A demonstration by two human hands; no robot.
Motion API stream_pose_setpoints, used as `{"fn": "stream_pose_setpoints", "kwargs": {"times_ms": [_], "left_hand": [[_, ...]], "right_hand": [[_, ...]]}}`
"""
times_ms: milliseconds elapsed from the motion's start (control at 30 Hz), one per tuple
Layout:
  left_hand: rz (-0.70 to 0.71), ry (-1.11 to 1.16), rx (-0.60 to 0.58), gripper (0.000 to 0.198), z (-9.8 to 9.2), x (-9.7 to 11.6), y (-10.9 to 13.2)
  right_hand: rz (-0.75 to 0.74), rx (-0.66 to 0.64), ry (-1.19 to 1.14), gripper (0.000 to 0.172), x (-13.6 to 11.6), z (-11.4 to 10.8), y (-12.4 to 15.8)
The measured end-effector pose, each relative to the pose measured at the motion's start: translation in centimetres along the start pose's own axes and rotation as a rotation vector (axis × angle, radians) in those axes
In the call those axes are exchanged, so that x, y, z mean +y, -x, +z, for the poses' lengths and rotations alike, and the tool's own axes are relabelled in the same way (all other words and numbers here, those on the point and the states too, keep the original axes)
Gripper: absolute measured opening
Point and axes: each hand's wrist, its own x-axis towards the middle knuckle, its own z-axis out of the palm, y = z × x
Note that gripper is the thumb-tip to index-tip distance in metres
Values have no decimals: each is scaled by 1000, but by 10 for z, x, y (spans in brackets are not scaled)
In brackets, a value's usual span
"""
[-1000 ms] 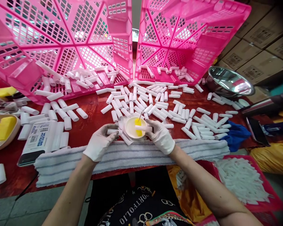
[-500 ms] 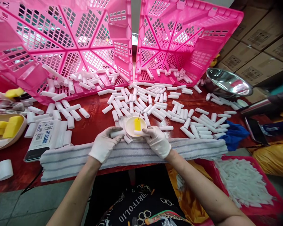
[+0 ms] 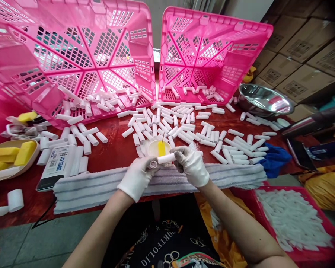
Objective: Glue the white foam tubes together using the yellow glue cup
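Note:
My left hand [image 3: 137, 176], in a white glove with greyed fingertips, is closed on a short white plastic tube [image 3: 153, 164] whose open end faces me. In my right hand [image 3: 192, 166], gloved the same way, a second white tube [image 3: 166, 158] points left, its tip close to the first one; whether the two touch I cannot tell. Just behind the hands stands a small cream bowl [image 3: 153, 148] with a yellow piece [image 3: 161, 149] and a thin stick [image 3: 163, 137] in it. Beneath my wrists lies a striped towel [image 3: 100, 188].
Many white tubes [image 3: 184, 128] lie scattered over the red table [image 3: 111, 152]. Two pink crates [image 3: 153, 67] lean at the back. A phone-like scale [image 3: 54, 165] and a dish of yellow sponges [image 3: 25, 153] are left; a steel bowl [image 3: 265, 99] and a tube-filled crate [image 3: 293, 216] are right.
My left hand has moved right and turned its tube's end toward me. My right hand has shifted slightly, bringing its tube close to the left one. The view has tilted a little.

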Motion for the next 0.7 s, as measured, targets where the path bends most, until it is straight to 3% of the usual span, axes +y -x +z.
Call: {"fn": "stream_pose_setpoints", "kwargs": {"times_ms": [167,267,367,500,600,700], "left_hand": [[132,-210,-89,28,0,5,3],[165,-256,-114,26,-3,10,3],[169,-252,-136,26,-4,17,4],[110,-235,-170,29,-5,23,8],[14,-246,-160,37,-1,24,11],[-138,-226,-128,50,11,23,13]], "right_hand": [[-111,53,324,29,-13,-3,7],[-92,66,333,31,-19,-9,9],[-77,63,321,33,-20,-11,10],[-154,47,470,27,-18,-7,13],[-329,41,636,27,-14,-6,18],[-751,78,971,38,-8,-15,27]]}}
